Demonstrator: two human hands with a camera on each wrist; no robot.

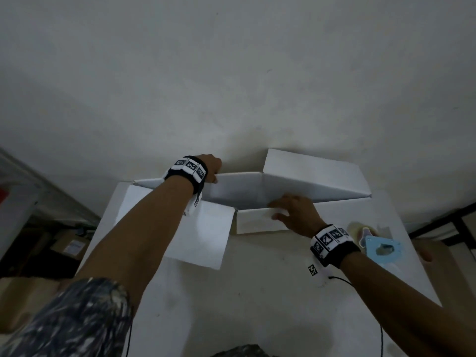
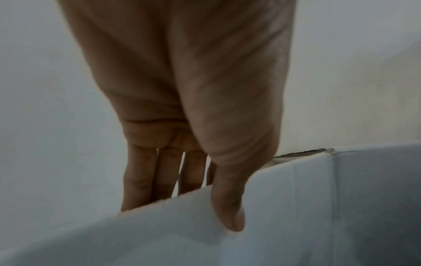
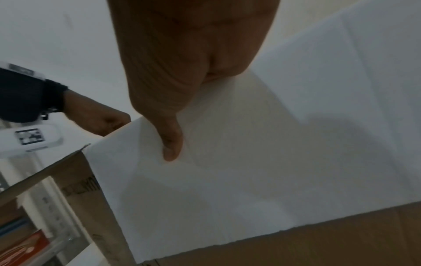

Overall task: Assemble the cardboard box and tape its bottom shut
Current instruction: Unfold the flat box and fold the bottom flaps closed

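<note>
A white cardboard box [image 1: 257, 189], partly spread open with its flaps loose, lies on the white table [image 1: 257, 279] close to the wall. My left hand [image 1: 215, 176] pinches the top edge of the far panel [image 2: 296, 198], thumb [image 2: 227, 207] on the near face and fingers [image 2: 139, 180] behind it. My right hand [image 1: 283, 210] grips the near panel [image 3: 250, 162]; its thumb [image 3: 170, 144] lies on the white face and the other fingers are hidden behind. The right wrist view shows the box's brown inner side [image 3: 318, 234]. A light blue tape holder [image 1: 381, 249] lies on the table beside my right wrist.
The wall [image 1: 231, 73] stands right behind the box. A metal shelf with brown cartons [image 1: 69, 246] is down at the left. A black frame [image 1: 450, 222] and a brown carton [image 1: 438, 258] stand at the right.
</note>
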